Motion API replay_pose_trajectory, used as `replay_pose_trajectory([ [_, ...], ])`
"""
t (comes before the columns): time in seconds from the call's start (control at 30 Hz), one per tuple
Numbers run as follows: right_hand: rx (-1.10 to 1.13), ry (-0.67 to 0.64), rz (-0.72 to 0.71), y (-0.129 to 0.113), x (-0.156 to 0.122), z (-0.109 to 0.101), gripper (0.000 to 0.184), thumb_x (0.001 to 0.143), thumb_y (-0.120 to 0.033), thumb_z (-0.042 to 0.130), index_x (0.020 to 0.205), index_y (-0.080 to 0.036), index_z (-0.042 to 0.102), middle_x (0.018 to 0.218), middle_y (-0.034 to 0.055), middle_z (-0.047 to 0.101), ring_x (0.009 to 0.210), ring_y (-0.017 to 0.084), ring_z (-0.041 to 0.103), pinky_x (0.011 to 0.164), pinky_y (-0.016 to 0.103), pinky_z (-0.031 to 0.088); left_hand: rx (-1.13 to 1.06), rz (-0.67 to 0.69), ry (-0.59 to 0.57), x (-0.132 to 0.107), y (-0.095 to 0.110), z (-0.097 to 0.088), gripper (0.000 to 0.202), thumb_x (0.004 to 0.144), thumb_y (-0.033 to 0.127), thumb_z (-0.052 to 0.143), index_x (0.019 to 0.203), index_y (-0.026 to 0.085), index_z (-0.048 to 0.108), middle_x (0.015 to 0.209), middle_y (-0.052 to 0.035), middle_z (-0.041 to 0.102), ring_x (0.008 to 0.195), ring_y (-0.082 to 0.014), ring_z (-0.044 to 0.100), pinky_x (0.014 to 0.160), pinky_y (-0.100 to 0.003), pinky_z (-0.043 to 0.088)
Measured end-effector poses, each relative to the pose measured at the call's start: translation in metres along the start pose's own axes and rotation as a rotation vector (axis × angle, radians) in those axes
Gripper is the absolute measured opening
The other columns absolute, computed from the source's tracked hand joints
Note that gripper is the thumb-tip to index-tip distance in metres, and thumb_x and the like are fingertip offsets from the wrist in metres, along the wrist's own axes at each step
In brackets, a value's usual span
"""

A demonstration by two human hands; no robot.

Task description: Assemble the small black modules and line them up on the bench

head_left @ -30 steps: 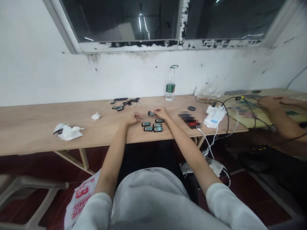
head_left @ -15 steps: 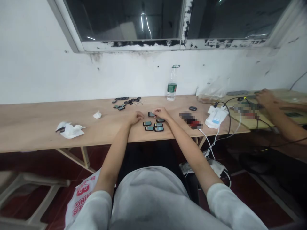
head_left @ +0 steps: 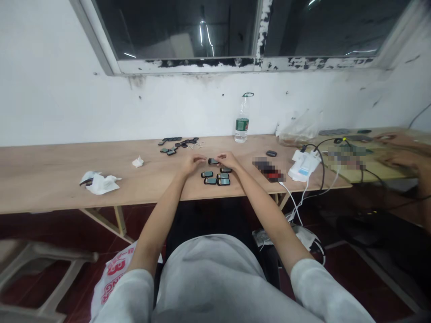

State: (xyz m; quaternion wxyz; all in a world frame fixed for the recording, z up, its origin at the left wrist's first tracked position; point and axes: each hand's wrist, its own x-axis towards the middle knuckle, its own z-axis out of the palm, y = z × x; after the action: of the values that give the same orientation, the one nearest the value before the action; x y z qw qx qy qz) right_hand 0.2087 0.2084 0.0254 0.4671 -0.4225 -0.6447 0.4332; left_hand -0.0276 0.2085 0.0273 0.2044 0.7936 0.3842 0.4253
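Observation:
My right hand (head_left: pixel 227 160) has its fingers closed on the right end of a small black-rimmed piece with a grey face (head_left: pixel 213 161), on or just above the table. My left hand (head_left: pixel 194 162) is left of that piece, fingers stretched toward it and apart from it, holding nothing I can see. Just below the hands several like pieces lie face up on the wood; one is a black-rimmed piece (head_left: pixel 207 174) at the left, and another black-rimmed piece (head_left: pixel 223 181) lies nearest the front edge. What kind of device they are is too small to tell.
Farther back lie several dark pieces (head_left: pixel 182 144) beside small pale bits (head_left: pixel 195 146). A water bottle (head_left: pixel 241 130) stands by the wall. To the right are a black oval object (head_left: pixel 271 153), a blurred-out phone-like item (head_left: pixel 266 168), a white power strip (head_left: pixel 303 166) with cables and another person's hands (head_left: pixel 397 157). Crumpled tissue (head_left: pixel 103 183) lies left.
My left hand has shifted slightly up and right, its fingers stretching toward the piece. My right hand stays at the same piece. The other person's hands have moved at the right.

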Motion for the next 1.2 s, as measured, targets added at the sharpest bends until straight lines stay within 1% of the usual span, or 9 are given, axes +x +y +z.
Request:
replay_pose_trajectory([
  [0.1, 0.052, -0.039, 0.002, -0.005, -0.003, 0.000, 0.025, 0.078, -0.032, 0.080, 0.090, -0.011, 0.074, 0.066, 0.0052, 0.073, 0.061, 0.015, 0.068, 0.055, 0.020, 0.052, -0.023, 0.013, -0.014, 0.000, 0.009, 0.004, 0.036, 0.086, 0.047, 0.070, 0.103, 0.016, 0.076, 0.107, -0.0128, 0.077, 0.097, -0.0280, 0.071, 0.091, -0.040, 0.056],
  [0.27, 0.125, -0.062, -0.005, -0.012, -0.005, -0.002, 0.023, 0.075, -0.029, 0.083, 0.088, -0.011, 0.075, 0.078, 0.0066, 0.076, 0.066, 0.016, 0.070, 0.066, 0.024, 0.057, 0.014, 0.032, 0.017, -0.001, 0.017, 0.008, 0.038, 0.088, 0.049, 0.068, 0.103, 0.016, 0.077, 0.112, -0.0137, 0.076, 0.100, -0.0285, 0.070, 0.092, -0.040, 0.055],
  [0.43, 0.139, -0.072, -0.005, -0.013, -0.007, -0.002, 0.017, 0.076, -0.026, 0.082, 0.084, -0.012, 0.076, 0.079, 0.0063, 0.076, 0.066, 0.016, 0.071, 0.067, 0.025, 0.058, 0.021, 0.097, -0.015, 0.001, 0.016, 0.011, 0.032, 0.089, 0.047, 0.066, 0.095, 0.018, 0.079, 0.108, -0.0128, 0.076, 0.102, -0.0286, 0.070, 0.093, -0.042, 0.055],
  [0.57, 0.162, -0.109, -0.003, -0.013, -0.007, -0.002, 0.017, 0.075, -0.025, 0.083, 0.081, -0.011, 0.076, 0.076, 0.0059, 0.076, 0.064, 0.015, 0.070, 0.065, 0.023, 0.056, -0.005, 0.138, 0.003, 0.002, 0.015, 0.012, 0.026, 0.088, 0.043, 0.068, 0.089, 0.019, 0.079, 0.105, -0.0127, 0.076, 0.105, -0.0279, 0.068, 0.097, -0.044, 0.053],
  [0.7, 0.154, -0.170, -0.020, -0.011, -0.006, -0.005, 0.025, 0.072, -0.030, 0.085, 0.087, -0.011, 0.078, 0.079, 0.0061, 0.077, 0.063, 0.014, 0.069, 0.062, 0.023, 0.055, -0.058, 0.074, -0.006, 0.001, 0.012, 0.014, 0.030, 0.083, 0.047, 0.073, 0.087, 0.018, 0.078, 0.114, -0.0147, 0.074, 0.109, -0.0293, 0.068, 0.098, -0.044, 0.053],
  [0.83, 0.133, -0.232, -0.018, -0.007, -0.004, -0.004, 0.032, 0.070, -0.032, 0.086, 0.095, -0.013, 0.079, 0.087, 0.0073, 0.078, 0.065, 0.015, 0.070, 0.064, 0.024, 0.056, -0.161, -0.075, -0.042, -0.002, 0.007, 0.015, 0.035, 0.072, 0.047, 0.081, 0.089, 0.017, 0.075, 0.096, -0.0112, 0.078, 0.089, -0.0275, 0.073, 0.082, -0.040, 0.058],
  [0.97, 0.026, -0.234, -0.065, -0.001, -0.001, 0.000, 0.029, 0.071, -0.033, 0.085, 0.093, -0.014, 0.080, 0.083, 0.0065, 0.078, 0.067, 0.016, 0.070, 0.063, 0.023, 0.055, -0.295, -0.215, -0.140, -0.004, 0.002, 0.014, 0.041, 0.061, 0.043, 0.087, 0.089, 0.017, 0.072, 0.084, -0.0081, 0.077, 0.077, -0.0249, 0.072, 0.068, -0.035, 0.057],
  [1.07, -0.115, -0.222, -0.185, 0.003, 0.000, 0.002, 0.025, 0.074, -0.032, 0.081, 0.091, -0.014, 0.080, 0.087, 0.0072, 0.078, 0.073, 0.017, 0.069, 0.068, 0.024, 0.053, -0.257, -0.214, -0.179, -0.003, -0.001, 0.013, 0.040, 0.061, 0.043, 0.087, 0.087, 0.017, 0.071, 0.078, -0.0057, 0.076, 0.070, -0.0217, 0.069, 0.063, -0.032, 0.055],
  [1.2, -0.298, -0.257, -0.271, 0.007, -0.001, 0.000, 0.028, 0.082, -0.035, 0.071, 0.095, -0.013, 0.080, 0.087, 0.0078, 0.078, 0.074, 0.019, 0.067, 0.066, 0.025, 0.050, -0.066, -0.156, -0.216, -0.002, -0.002, 0.011, 0.038, 0.068, 0.045, 0.082, 0.091, 0.016, 0.073, 0.081, -0.0046, 0.074, 0.071, -0.0188, 0.066, 0.064, -0.029, 0.052],
])
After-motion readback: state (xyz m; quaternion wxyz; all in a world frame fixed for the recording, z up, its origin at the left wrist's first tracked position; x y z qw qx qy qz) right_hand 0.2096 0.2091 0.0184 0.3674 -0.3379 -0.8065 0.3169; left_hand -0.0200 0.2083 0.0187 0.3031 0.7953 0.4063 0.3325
